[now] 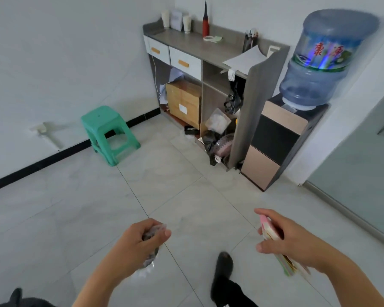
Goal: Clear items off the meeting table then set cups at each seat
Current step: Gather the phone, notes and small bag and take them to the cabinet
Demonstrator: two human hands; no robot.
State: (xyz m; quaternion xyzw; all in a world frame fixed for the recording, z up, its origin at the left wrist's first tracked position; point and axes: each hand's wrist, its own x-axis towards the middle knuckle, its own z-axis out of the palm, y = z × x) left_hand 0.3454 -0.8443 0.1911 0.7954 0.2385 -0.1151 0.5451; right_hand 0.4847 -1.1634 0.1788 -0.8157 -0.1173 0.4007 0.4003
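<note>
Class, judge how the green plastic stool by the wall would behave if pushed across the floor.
The green plastic stool looks hollow and thin-legged, so probably light. On the smooth tiled floor it would likely slide easily, perhaps tipping if pushed near the top.

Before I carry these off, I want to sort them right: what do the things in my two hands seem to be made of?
The bag in the left hand looks like thin clear plastic film: glossy, crumpled, dark contents showing through. The stack in the right hand looks like paper or card, with flat matte pink and cream layered edges; it is too blurred to say more.

Two hands, left and right; one green stool; one water bottle; two drawers; one cardboard box; two white cups.
</note>
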